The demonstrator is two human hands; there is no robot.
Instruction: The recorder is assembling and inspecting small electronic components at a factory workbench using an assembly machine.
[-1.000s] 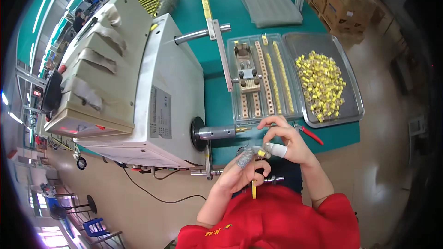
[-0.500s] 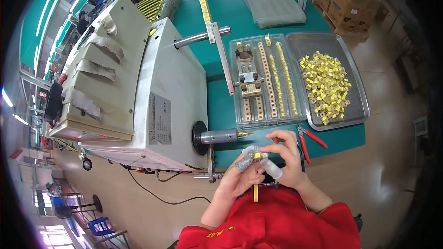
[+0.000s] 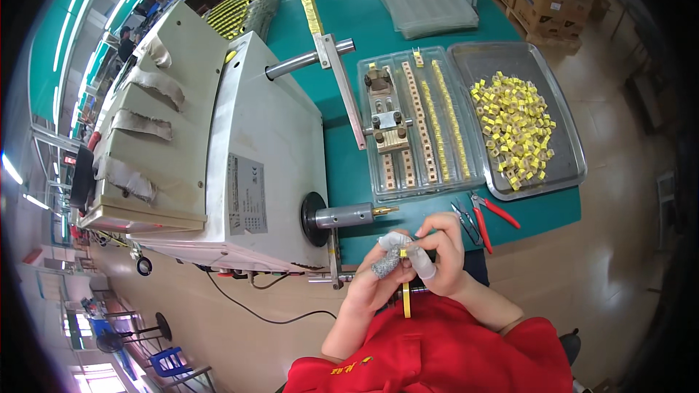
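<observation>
Both my hands meet close to my chest, just below the table's front edge. My left hand [image 3: 378, 276], with grey finger cots on its fingertips, pinches a small yellow part [image 3: 403, 254]. My right hand [image 3: 443, 255], with a white cot on one finger, holds the same part from the other side. A strip of yellow tape [image 3: 406, 300] hangs down from between the fingers. The machine's spindle [image 3: 355, 214] with its brass tip points right, a little above my hands.
A large white winding machine [image 3: 240, 145] fills the left. A clear tray [image 3: 419, 127] with rows of parts and a metal tray [image 3: 564, 175] of yellow parts lie on the green table [image 3: 349, 14]. Red-handled pliers [image 3: 489, 211] rest by the front edge.
My hands have drawn back from the spindle tip toward my chest, still holding the small part between them. The yellow tape still hangs below the fingers.
</observation>
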